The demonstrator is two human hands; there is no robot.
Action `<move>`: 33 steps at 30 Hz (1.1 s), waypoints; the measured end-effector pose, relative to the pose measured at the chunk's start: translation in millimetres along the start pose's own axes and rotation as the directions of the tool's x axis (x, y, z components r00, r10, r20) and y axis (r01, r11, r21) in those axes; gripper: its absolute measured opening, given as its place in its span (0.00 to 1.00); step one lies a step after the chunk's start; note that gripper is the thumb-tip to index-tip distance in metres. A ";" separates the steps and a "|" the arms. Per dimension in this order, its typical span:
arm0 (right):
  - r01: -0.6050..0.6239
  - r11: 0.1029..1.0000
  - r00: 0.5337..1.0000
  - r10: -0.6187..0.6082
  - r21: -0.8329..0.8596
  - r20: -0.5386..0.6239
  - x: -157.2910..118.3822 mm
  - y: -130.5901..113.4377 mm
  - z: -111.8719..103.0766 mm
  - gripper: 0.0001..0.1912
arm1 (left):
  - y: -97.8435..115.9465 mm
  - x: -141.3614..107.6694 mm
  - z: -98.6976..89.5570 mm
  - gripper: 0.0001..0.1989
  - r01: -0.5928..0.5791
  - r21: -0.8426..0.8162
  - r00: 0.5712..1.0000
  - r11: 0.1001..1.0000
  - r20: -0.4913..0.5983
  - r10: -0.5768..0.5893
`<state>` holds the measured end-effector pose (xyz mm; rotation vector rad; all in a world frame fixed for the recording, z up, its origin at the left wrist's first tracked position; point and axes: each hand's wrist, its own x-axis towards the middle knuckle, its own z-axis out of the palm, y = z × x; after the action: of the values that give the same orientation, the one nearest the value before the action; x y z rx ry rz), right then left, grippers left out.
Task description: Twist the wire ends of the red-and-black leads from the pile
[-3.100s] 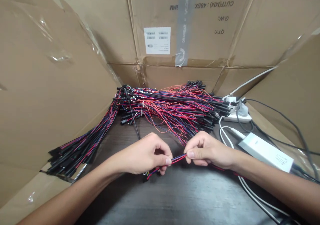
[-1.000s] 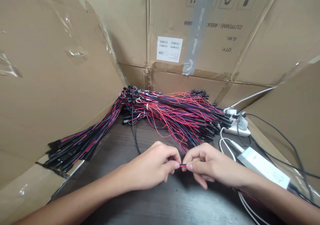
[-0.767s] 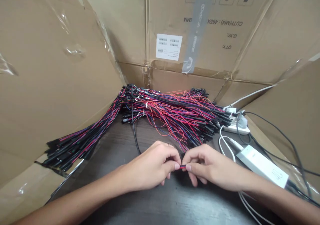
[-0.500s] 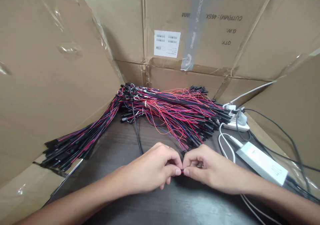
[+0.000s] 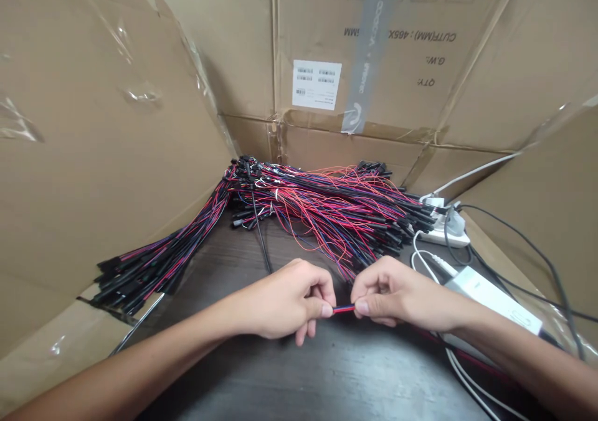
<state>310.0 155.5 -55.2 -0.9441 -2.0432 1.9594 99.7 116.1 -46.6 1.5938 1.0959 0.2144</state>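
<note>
A short stretch of red and dark blue wires (image 5: 344,309) runs between my two hands above the dark table (image 5: 299,383). My left hand (image 5: 299,299) pinches its left end between thumb and index finger, with the other fingers curled below. My right hand (image 5: 390,293) pinches the wires a little to the right. Behind my hands lies a large pile of red, blue and black wires (image 5: 317,206) with black connectors. What lies inside my fingertips is hidden.
Another wire bundle (image 5: 140,278) spreads at the left by a cardboard wall (image 5: 116,141). At the right are a white power strip (image 5: 443,234), a white adapter box (image 5: 495,302) and loose cables. Cardboard (image 5: 317,147) stands behind the pile.
My hands have moved apart, my right hand shifting to the right, and more of the red and blue wires shows between them. The view has shifted slightly.
</note>
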 end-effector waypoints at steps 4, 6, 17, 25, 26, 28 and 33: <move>-0.004 1.000 1.000 0.003 0.023 0.017 -2.0 -3.4 -9.1 0.13 | 0.0 -2.3 -3.8 0.05 -0.012 0.018 1.000 1.000 -0.012 0.013; -0.016 1.000 1.000 0.016 0.024 0.010 -1.6 -3.6 -11.8 0.14 | 0.2 -2.7 -5.1 0.05 -0.022 0.042 1.000 0.999 -0.021 0.022; -0.037 0.999 0.999 0.037 0.021 -0.006 -0.4 -3.5 -11.8 0.14 | -3.6 2.7 -1.3 0.09 -0.083 0.084 0.993 0.993 -0.081 0.090; -0.043 0.999 0.999 0.044 -0.023 0.011 0.4 -1.2 -9.5 0.12 | 1.2 -6.6 0.3 0.10 -0.177 0.509 0.963 0.842 -0.088 0.256; -0.043 0.999 0.999 0.043 -0.026 0.016 0.6 -0.9 -9.5 0.12 | 1.6 -7.3 0.5 0.10 -0.182 0.536 0.960 0.824 -0.083 0.266; -0.043 0.998 0.999 0.044 -0.034 0.017 0.9 -0.8 -9.8 0.12 | 1.3 -7.7 0.8 0.11 -0.183 0.555 0.960 0.811 -0.075 0.268; -0.051 0.998 0.999 0.052 -0.030 0.013 1.4 -0.4 -10.8 0.12 | -2.7 -6.0 4.7 0.12 -0.127 0.552 0.958 0.824 -0.147 0.246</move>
<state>314.3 165.4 -53.9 -1.0020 -2.0806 1.9720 98.0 108.4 -48.1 2.2347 1.2314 0.2223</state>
